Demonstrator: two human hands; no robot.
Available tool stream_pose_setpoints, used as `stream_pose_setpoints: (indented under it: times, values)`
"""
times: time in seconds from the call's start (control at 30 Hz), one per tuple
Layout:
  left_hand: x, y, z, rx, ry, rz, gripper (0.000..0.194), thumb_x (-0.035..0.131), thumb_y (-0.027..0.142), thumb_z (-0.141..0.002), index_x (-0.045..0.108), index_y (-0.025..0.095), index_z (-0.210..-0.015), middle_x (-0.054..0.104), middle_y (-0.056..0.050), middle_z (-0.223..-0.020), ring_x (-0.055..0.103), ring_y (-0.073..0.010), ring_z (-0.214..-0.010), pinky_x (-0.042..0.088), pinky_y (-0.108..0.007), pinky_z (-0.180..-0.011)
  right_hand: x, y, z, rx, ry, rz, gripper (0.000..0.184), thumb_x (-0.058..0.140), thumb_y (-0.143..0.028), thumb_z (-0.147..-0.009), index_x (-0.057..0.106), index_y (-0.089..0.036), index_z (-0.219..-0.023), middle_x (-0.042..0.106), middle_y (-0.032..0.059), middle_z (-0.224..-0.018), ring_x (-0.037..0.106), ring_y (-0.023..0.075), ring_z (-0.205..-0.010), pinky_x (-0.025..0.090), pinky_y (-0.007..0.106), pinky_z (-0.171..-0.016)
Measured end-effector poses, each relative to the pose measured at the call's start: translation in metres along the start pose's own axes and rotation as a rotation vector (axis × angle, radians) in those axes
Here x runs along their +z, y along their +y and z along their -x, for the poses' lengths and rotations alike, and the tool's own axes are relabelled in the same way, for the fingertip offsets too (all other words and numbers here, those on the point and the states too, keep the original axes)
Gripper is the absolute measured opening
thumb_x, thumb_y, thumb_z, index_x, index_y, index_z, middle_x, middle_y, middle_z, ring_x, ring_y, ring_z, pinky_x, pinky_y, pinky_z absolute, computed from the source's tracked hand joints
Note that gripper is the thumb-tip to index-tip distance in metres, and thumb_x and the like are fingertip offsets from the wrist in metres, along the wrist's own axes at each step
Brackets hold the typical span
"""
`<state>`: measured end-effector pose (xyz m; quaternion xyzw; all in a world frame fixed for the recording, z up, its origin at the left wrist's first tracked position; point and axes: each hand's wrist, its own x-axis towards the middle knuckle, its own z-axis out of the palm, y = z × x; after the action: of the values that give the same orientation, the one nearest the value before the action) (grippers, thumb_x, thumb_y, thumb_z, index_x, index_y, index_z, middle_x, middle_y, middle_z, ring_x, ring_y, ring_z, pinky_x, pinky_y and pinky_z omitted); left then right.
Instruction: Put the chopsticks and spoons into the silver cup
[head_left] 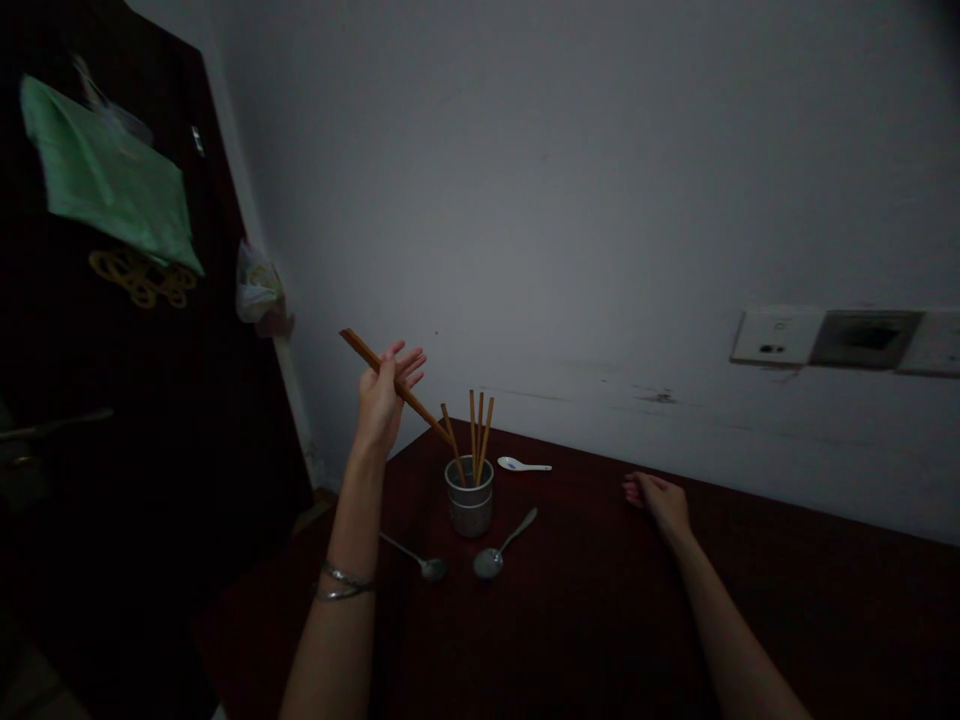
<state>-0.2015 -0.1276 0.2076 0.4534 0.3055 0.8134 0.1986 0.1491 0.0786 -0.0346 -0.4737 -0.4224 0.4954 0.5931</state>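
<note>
My left hand [384,392] is raised above the table and pinches a pair of wooden chopsticks [362,352] that slant down to the right toward a grey cup [469,505]. Several more chopsticks [478,432] stand upright in that cup. My right hand [660,500] rests on the dark red table [600,600] to the right of the cup, its fingers curled loosely with nothing seen in them.
Two metal spoons [420,560] [501,548] lie in front of the cup and a white ceramic spoon [523,465] lies behind it. A dark door [112,400] with a green bag [105,175] stands on the left. Wall sockets [840,338] sit on the right wall.
</note>
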Motion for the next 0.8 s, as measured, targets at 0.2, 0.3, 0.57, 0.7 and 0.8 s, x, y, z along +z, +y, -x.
stream_pose_setpoints:
  times: [0.2, 0.3, 0.57, 0.7, 0.8]
  values:
    - [0.025, 0.038, 0.024, 0.047, -0.123, 0.069, 0.038, 0.047, 0.037, -0.086, 0.054, 0.013, -0.114, 0.065, -0.015, -0.103, 0.060, -0.0228, -0.099, 0.047, -0.035, -0.083, 0.009, -0.032, 0.008, 0.075, -0.024, 0.044, 0.011, 0.056, -0.022, -0.068, 0.062, -0.013, -0.069, 0.065, 0.0046, -0.058, 0.058, 0.0108, -0.045, 0.051, 0.021, -0.045]
    - [0.043, 0.034, 0.035, -0.095, -0.274, 0.112, 0.037, 0.045, 0.035, -0.087, 0.054, 0.013, -0.115, 0.063, -0.016, -0.106, 0.059, -0.0238, -0.101, 0.047, -0.036, -0.084, 0.023, -0.081, 0.025, 0.004, -0.057, 0.055, 0.014, 0.055, -0.024, -0.071, 0.063, -0.013, -0.074, 0.069, 0.0078, -0.070, 0.061, 0.0112, -0.051, 0.052, 0.021, -0.048]
    - [0.082, -0.018, 0.057, -0.413, -0.576, 0.243, 0.037, 0.046, 0.031, -0.087, 0.054, 0.009, -0.115, 0.062, -0.019, -0.106, 0.058, -0.0257, -0.103, 0.044, -0.037, -0.087, 0.070, -0.200, 0.119, -0.177, -0.812, 0.320, 0.031, 0.060, -0.040, -0.073, 0.068, -0.012, -0.085, 0.068, 0.0132, -0.093, 0.065, 0.0185, -0.079, 0.052, 0.029, -0.068]
    - [0.092, -0.034, 0.067, -0.492, -0.608, 0.235, 0.035, 0.047, 0.032, -0.086, 0.054, 0.011, -0.114, 0.062, -0.019, -0.107, 0.062, -0.0235, -0.094, 0.046, -0.036, -0.082, 0.087, -0.209, 0.152, -0.200, -1.141, 0.425, 0.033, 0.060, -0.042, -0.075, 0.067, -0.017, -0.095, 0.067, 0.0084, -0.094, 0.062, 0.0155, -0.082, 0.051, 0.029, -0.072]
    - [0.095, -0.041, 0.072, -0.530, -0.631, 0.226, 0.036, 0.047, 0.032, -0.086, 0.053, 0.012, -0.114, 0.062, -0.019, -0.108, 0.063, -0.0235, -0.087, 0.049, -0.036, -0.076, 0.096, -0.204, 0.156, -0.230, -1.182, 0.457, 0.032, 0.062, -0.039, -0.073, 0.067, -0.015, -0.094, 0.066, 0.0072, -0.093, 0.060, 0.0138, -0.079, 0.051, 0.028, -0.070]
